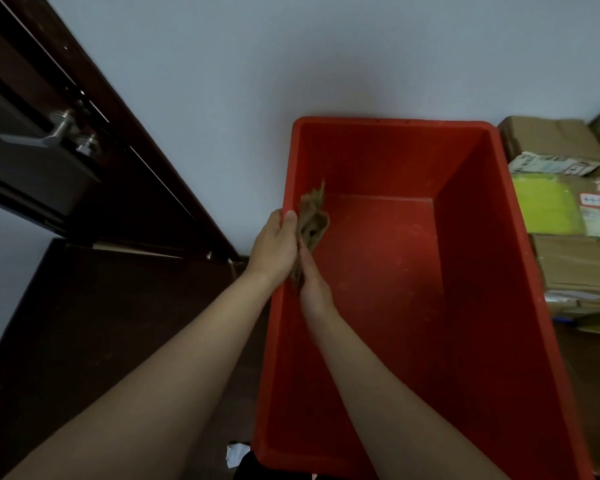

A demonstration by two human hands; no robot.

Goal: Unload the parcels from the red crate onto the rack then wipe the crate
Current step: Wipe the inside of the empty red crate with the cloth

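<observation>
A single wide-angle view sits on the person's head and looks forward and steeply down, so straight edges lean toward the frame's borders. Both bare forearms run in from the bottom edge and meet just left of centre. There the fingers (289,220) of the left hand (274,247) and the right hand (314,285) hold a cloth (312,220), close to the lens. To the right of the fingers and below them the crate (388,121) fills most of the lower right, its inside open to the camera. The wall (291,57) rises beyond the fingers, and a door (32,168) leans well to their left. Parcels (561,220) are cut off by the right edge.
</observation>
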